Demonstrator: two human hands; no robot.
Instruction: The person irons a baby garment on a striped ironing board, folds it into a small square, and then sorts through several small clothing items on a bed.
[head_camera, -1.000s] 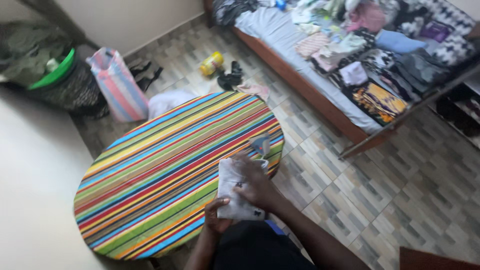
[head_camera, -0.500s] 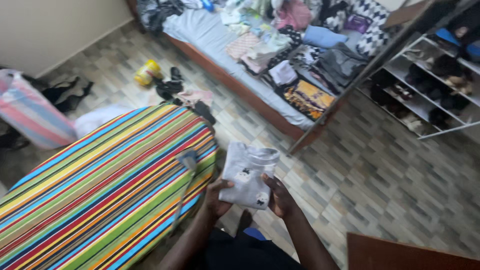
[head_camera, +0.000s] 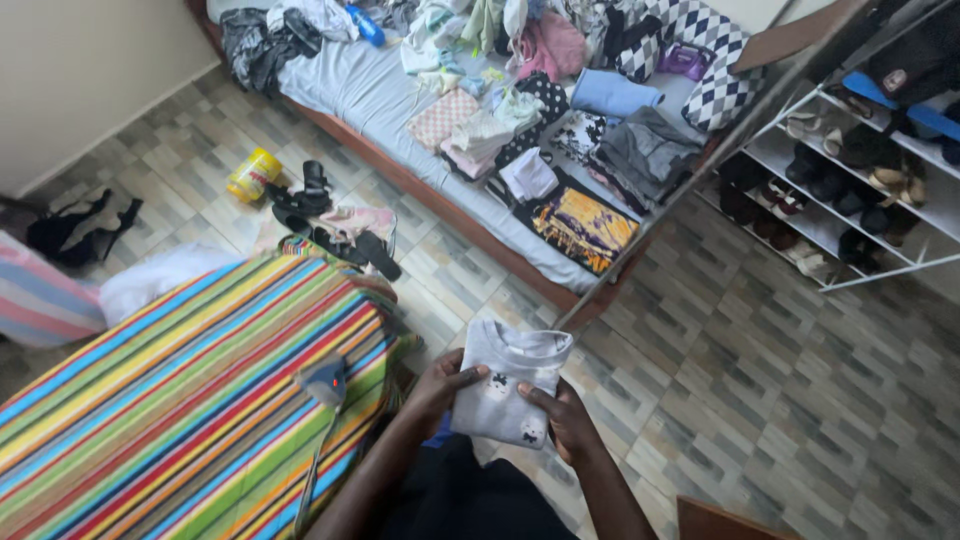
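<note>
Grey folded garment (head_camera: 508, 385) gripped by left hand (head_camera: 438, 385), right hand (head_camera: 567, 420); fingers underneath hidden.

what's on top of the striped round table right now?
On the multicoloured striped cloth-covered table, only a small grey iron with its cord trailing toward the near edge. The table's left part is out of frame. The folded grey garment is held off it.

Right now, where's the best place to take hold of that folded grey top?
Probably by its two long edges, coming from either side, as the left hand and right hand do: the folded grey top is a flat, limp rectangle, so side support likely keeps the fold.
</note>
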